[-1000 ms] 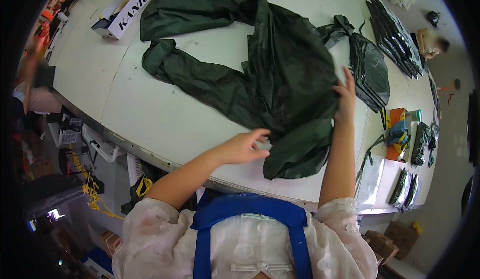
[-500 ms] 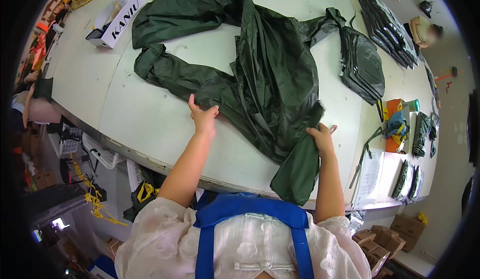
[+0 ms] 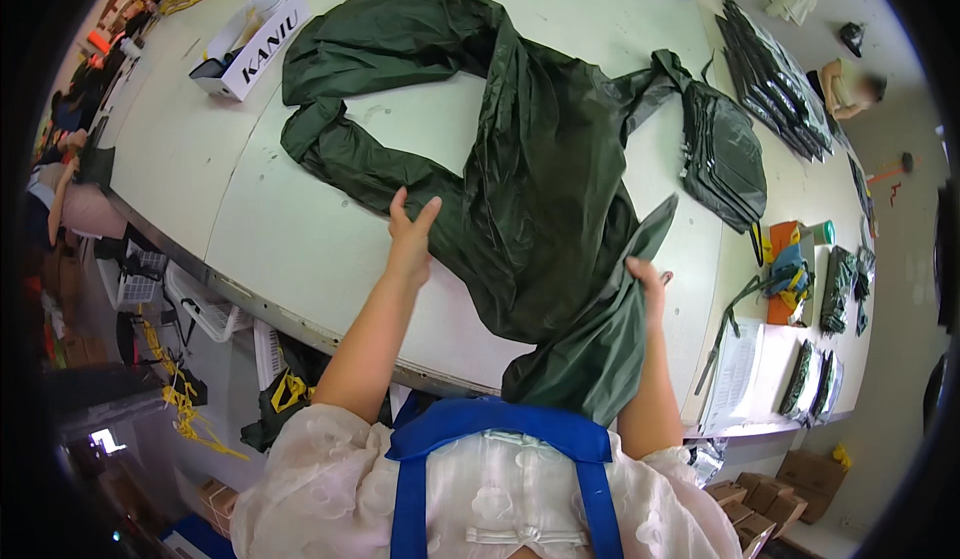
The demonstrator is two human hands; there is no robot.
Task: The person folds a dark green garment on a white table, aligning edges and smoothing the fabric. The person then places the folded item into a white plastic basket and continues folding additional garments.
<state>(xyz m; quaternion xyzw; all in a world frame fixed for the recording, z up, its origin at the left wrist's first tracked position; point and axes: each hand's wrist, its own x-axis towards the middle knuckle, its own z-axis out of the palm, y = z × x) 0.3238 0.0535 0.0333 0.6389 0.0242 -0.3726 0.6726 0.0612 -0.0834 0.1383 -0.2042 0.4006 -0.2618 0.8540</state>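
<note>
Head view: right hand point(image 3: 648, 281) pinching dark green raincoat point(image 3: 540, 189) hem, now lifted higher; left hand point(image 3: 410, 231) spread, pressing fabric just ahead onto worktop point(image 3: 290, 239), probably smoothing.

Crumpled dark-green garment point(image 3: 540, 179) across table

glossy, crinkled dark green garment point(image 3: 540, 189)

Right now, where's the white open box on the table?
In the head view, the white box sits at the table's far left, beyond the dark green garment.
</note>
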